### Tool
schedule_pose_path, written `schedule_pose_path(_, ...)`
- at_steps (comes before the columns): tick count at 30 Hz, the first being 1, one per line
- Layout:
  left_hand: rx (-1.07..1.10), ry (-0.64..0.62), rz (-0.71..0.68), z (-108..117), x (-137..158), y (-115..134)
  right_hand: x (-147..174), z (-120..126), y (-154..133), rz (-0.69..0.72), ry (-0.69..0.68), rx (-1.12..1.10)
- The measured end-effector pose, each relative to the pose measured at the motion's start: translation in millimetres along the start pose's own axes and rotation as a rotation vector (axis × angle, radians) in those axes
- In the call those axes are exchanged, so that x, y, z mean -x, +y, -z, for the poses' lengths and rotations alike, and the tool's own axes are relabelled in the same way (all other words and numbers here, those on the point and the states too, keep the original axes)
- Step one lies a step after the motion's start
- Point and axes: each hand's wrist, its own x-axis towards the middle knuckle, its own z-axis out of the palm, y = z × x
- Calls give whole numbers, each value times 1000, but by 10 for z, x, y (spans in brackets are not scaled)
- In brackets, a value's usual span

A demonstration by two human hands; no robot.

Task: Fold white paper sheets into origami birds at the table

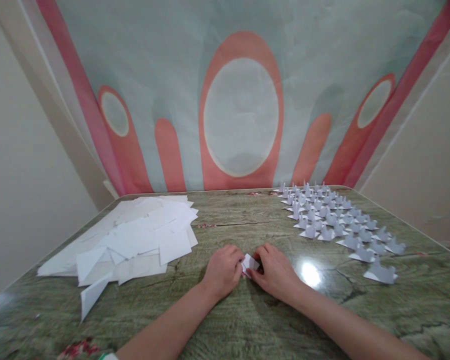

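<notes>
At the left of the table (217, 330), loose white sheets (131, 237) are spread in an overlapping pile, and one creased sheet (93, 296) is left jutting from its near edge. Near the middle, the left hand (223, 270) is held with its fingers curled in and closed on the left side of a small folded paper (249, 263). That paper is kept between both hands, just above or on the tabletop; which cannot be told. Its right side is pinched by the thumb and fingers of the right hand (275, 271). At the right, folded paper figures (330, 218) are set out in slanting rows, the nearest placed slightly apart.
</notes>
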Motion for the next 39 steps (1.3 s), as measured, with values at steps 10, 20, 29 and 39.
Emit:
schedule_pose_path(10,217,4,-42,18,-10,-14,5,-40,-12,0,47,-135)
schedule_pose_path(20,286,7,-30,20,-16,-46,-53,-140,71,-49,67,-556)
schedule_pose_path(29,562,118,146,28,-52,-109,-80,-61,60,89,153,-583)
schedule_pose_path(39,367,168,-8,31,-19,-27,-63,37,75,419,224,151)
